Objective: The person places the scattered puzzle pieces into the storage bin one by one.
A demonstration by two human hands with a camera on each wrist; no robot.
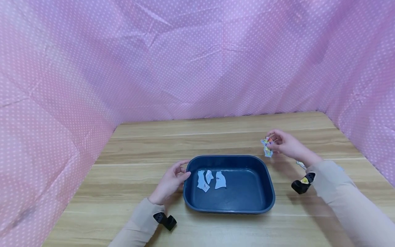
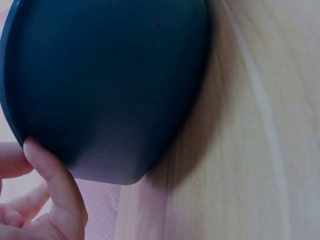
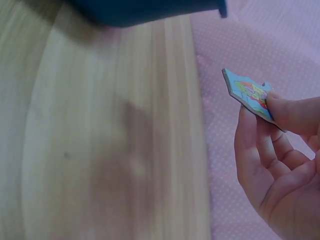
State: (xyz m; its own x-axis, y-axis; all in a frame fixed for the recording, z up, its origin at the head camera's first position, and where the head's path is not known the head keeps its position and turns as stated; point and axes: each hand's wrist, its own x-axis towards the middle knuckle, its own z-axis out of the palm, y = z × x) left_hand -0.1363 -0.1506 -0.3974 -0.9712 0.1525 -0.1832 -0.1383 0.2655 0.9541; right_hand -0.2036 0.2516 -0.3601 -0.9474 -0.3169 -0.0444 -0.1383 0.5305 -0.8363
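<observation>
Near the middle of the table's front half sits a dark blue rectangular tray (image 1: 240,207). At its left end, my left hand (image 1: 170,181) grips the rim between thumb and fingers; the left wrist view shows the thumb (image 2: 56,180) against the tray's wall. Beyond the tray's right far corner, my right hand (image 1: 285,144) pinches a cardboard puzzle piece (image 3: 250,95) with a colourful print, held up above the table. Inside the tray, toward the left, lie three pale blue puzzle pieces: a long one (image 1: 202,181), a small one (image 1: 209,176) and a wider one (image 1: 220,180).
Another puzzle piece (image 1: 300,165) lies on the wooden table (image 1: 148,144), partly hidden by the right forearm. A pink polka-dot cloth (image 1: 191,68) hangs around the table's back and sides. A black wrist camera sits on each sleeve.
</observation>
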